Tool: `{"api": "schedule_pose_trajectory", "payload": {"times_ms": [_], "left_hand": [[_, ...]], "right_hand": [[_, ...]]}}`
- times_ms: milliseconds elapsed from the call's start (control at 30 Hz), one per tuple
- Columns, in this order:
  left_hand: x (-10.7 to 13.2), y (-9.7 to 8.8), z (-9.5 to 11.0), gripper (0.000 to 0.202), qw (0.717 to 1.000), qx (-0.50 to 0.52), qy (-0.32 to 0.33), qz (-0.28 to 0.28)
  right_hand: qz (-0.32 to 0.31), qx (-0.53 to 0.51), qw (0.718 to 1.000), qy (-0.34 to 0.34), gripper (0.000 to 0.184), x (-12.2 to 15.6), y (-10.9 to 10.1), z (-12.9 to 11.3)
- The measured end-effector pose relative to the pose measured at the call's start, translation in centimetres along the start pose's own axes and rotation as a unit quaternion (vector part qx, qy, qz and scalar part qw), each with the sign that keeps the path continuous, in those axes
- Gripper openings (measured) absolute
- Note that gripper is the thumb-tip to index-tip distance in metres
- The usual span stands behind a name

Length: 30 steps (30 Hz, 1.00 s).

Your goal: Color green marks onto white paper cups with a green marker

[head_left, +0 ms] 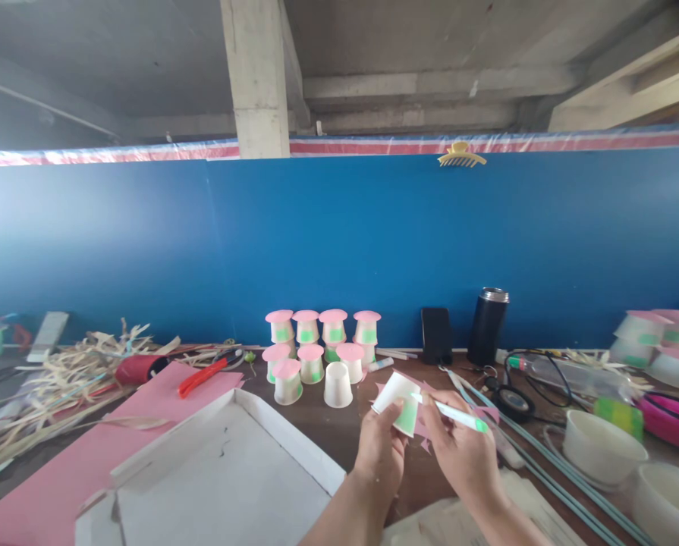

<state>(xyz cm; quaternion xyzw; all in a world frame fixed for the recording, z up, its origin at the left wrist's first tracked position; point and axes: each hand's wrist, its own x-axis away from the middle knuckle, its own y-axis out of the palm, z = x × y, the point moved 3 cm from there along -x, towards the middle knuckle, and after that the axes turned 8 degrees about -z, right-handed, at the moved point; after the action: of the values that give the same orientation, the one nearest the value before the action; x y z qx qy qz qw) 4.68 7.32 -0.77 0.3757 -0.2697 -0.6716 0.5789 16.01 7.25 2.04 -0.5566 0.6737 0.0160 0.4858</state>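
Observation:
My left hand is wrapped round a white paper cup, which is tilted and bears a green patch on its side. In my right hand is a white marker with a green end, its tip against or close to the cup wall. Beyond my hands stand several upside-down paper cups with green patches, most topped by pink paper discs. One plain white cup in front has no disc. Pink paper scraps lie beneath my hands.
A white cardboard tray and pink paper with red-handled scissors lie left, beside raffia-like strips. To the right are a black bottle, a phone, pale blue rods and white bowls. A blue partition stands behind.

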Motion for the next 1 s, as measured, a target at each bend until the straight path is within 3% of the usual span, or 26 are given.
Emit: {"api": "schedule_pose_trajectory", "payload": {"times_ms": [433, 667, 767, 867, 1000], "left_hand": [[-0.1, -0.3, -0.3, 0.031, 0.999, 0.012, -0.013, 0.029], [-0.4, -0.8, -0.6, 0.033, 0.995, 0.06, -0.023, 0.07], [-0.5, -1.2, -0.7, 0.033, 0.992, 0.082, -0.027, 0.09], [-0.4, -1.2, -0.6, 0.031, 0.99, 0.093, -0.037, 0.1], [-0.2, -0.7, -0.3, 0.031, 0.992, 0.093, -0.055, 0.061]], "right_hand": [[-0.016, -0.02, 1.0, 0.008, 0.023, -0.2, 0.2, -0.1], [0.011, -0.132, 0.991, 0.018, 0.023, -0.1, -0.1, 0.6], [0.057, -0.176, 0.981, 0.055, 0.03, -0.3, -0.7, 0.8], [0.081, -0.206, 0.965, 0.139, 0.041, -0.6, -0.7, 1.5], [0.062, -0.322, 0.915, 0.233, 0.046, -0.8, 0.6, 3.3]]}}
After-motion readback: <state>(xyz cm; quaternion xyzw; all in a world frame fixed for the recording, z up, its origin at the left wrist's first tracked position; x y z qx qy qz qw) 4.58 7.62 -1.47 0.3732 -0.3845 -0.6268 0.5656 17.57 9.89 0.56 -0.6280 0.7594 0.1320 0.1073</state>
